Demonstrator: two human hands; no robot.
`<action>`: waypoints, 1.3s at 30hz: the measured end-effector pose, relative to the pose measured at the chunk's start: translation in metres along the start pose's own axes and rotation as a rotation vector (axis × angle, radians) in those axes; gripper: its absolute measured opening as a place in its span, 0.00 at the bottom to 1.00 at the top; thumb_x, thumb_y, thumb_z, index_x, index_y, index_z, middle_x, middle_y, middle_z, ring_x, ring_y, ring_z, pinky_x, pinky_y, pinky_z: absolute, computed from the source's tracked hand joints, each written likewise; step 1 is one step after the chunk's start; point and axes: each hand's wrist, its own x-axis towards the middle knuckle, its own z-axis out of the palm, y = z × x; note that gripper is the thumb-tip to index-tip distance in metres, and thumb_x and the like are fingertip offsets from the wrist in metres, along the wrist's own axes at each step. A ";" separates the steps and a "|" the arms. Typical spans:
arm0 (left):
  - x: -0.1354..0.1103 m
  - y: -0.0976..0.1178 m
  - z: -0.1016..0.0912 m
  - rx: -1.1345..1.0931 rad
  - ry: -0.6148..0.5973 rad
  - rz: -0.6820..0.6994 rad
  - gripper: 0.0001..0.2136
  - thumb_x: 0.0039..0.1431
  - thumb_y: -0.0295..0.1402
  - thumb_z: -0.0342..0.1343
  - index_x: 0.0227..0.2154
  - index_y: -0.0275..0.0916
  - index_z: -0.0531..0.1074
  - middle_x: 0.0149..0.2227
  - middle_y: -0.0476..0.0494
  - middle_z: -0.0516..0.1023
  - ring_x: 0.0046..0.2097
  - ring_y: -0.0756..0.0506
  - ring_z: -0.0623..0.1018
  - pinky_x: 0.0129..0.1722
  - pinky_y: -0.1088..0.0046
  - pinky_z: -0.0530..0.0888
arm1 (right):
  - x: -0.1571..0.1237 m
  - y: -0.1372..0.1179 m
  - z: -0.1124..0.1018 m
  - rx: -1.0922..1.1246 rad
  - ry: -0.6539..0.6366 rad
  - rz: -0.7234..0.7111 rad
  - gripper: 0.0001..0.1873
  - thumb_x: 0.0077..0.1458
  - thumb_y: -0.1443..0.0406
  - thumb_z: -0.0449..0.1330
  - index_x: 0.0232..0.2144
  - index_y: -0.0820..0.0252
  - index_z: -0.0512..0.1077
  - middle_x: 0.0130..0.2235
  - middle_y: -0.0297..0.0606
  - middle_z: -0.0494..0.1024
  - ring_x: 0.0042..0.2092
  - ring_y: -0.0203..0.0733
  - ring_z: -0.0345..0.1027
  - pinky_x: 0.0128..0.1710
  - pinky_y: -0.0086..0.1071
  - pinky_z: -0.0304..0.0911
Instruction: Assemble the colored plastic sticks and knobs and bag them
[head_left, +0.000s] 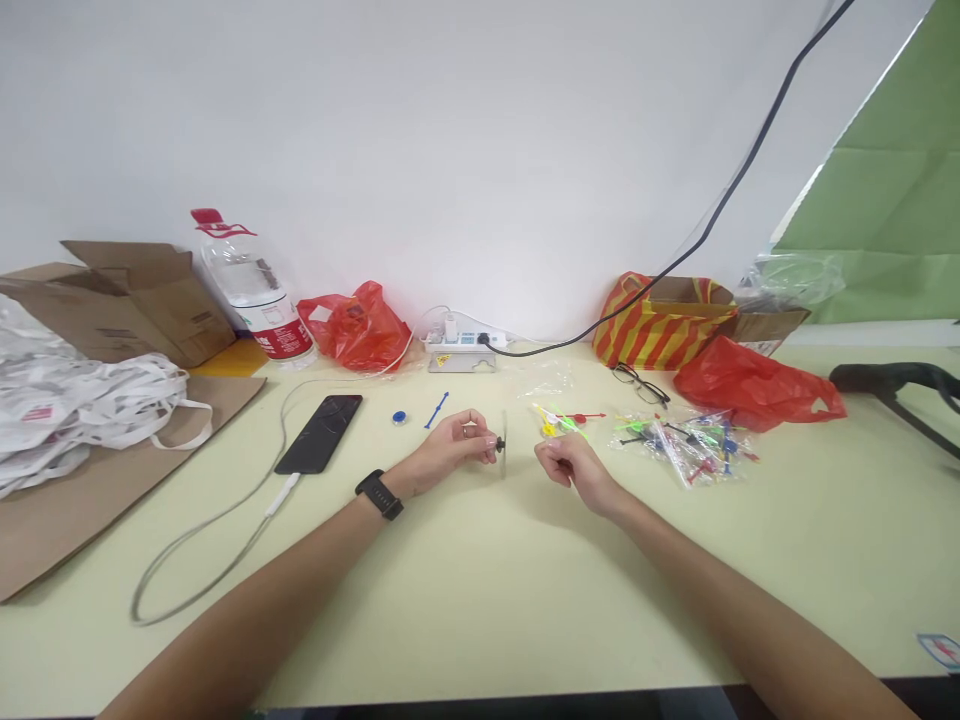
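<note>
My left hand pinches a small black plastic piece between thumb and fingertips. A thin, pale disc-like part, seen edge-on, stands at the black piece's right side. Just to the right, my right hand is closed, fingers curled, and what it holds, if anything, is hard to make out. Beyond that hand lie loose yellow and green plastic pieces and a red arrow. Past my left hand are a blue arrow and a blue round piece.
A clear bag of coloured pieces lies right, near glasses and a red plastic bag. A power strip sits by the wall. Left are a charging phone, a large bottle and cardboard.
</note>
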 end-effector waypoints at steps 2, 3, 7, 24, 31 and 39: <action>0.000 0.000 -0.001 0.018 0.002 -0.008 0.18 0.54 0.37 0.74 0.37 0.39 0.70 0.34 0.46 0.81 0.36 0.47 0.82 0.40 0.70 0.75 | 0.000 0.000 -0.002 0.003 0.042 0.010 0.34 0.69 0.48 0.48 0.13 0.55 0.60 0.17 0.33 0.57 0.23 0.37 0.47 0.28 0.37 0.48; 0.001 -0.001 -0.002 0.030 0.003 -0.007 0.18 0.55 0.37 0.74 0.37 0.38 0.70 0.34 0.46 0.81 0.36 0.47 0.83 0.41 0.70 0.75 | 0.001 0.001 -0.002 0.000 0.050 0.022 0.34 0.69 0.47 0.48 0.14 0.55 0.62 0.18 0.33 0.58 0.24 0.38 0.48 0.28 0.37 0.49; 0.003 -0.005 -0.005 0.070 0.027 0.022 0.17 0.57 0.37 0.73 0.36 0.38 0.70 0.36 0.46 0.81 0.38 0.47 0.83 0.42 0.71 0.76 | 0.001 0.002 -0.002 -0.039 0.056 0.045 0.37 0.71 0.45 0.48 0.14 0.56 0.65 0.18 0.33 0.60 0.24 0.38 0.50 0.30 0.37 0.51; 0.001 0.001 -0.009 -0.069 0.065 -0.004 0.19 0.53 0.36 0.76 0.36 0.39 0.69 0.39 0.47 0.81 0.40 0.48 0.83 0.40 0.73 0.73 | 0.003 0.006 -0.002 -0.138 0.236 0.028 0.35 0.70 0.42 0.50 0.21 0.58 0.73 0.19 0.29 0.57 0.24 0.37 0.53 0.28 0.34 0.50; 0.001 0.001 -0.009 -0.021 0.009 -0.039 0.20 0.52 0.36 0.76 0.34 0.38 0.67 0.55 0.36 0.82 0.45 0.43 0.86 0.44 0.69 0.76 | 0.002 0.005 0.004 -0.113 0.209 -0.020 0.16 0.69 0.50 0.58 0.43 0.56 0.71 0.25 0.25 0.58 0.27 0.37 0.53 0.28 0.32 0.49; 0.003 -0.014 -0.007 0.183 0.029 0.053 0.25 0.54 0.38 0.74 0.37 0.42 0.58 0.50 0.36 0.84 0.41 0.44 0.85 0.36 0.70 0.75 | 0.002 0.004 0.004 -0.167 0.219 -0.066 0.13 0.70 0.53 0.57 0.46 0.55 0.71 0.25 0.25 0.58 0.26 0.36 0.53 0.26 0.32 0.50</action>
